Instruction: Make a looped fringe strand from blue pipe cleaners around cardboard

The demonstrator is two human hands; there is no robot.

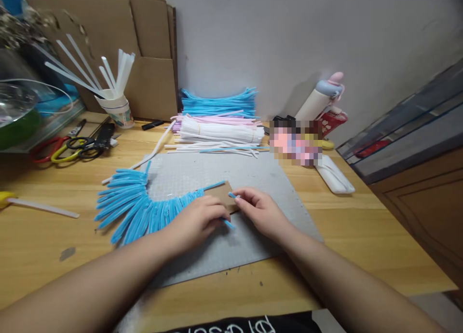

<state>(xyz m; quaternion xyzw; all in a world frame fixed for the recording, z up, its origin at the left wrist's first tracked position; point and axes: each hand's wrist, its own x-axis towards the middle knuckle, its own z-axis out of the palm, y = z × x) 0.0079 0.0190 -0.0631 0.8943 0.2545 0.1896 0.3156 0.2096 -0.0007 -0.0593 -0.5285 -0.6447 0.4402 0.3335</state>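
A curved fringe of looped blue pipe cleaners [132, 205] lies on the grey cutting mat [285, 198], spreading left from my hands. My left hand [204, 212] rests at the fringe's right end, its fingers curled and closed. A blue pipe cleaner end [228, 224] sticks out beneath those fingers. Between my hands shows a piece of brown cardboard [221, 192], with another blue strand [214, 185] along its upper edge. My right hand [262, 211] is closed in a pinch, a short blue pipe cleaner tip [231, 195] poking out from thumb and forefinger beside the cardboard.
Bundles of blue [219, 104] and white pipe cleaners [220, 131] lie behind the mat. Several scissors [77, 145] and a cup of white glue sticks [117, 108] stand left. A glue gun's yellow tip [5, 199] is at the left edge. A white case [334, 174] and bottle [316, 101] are right.
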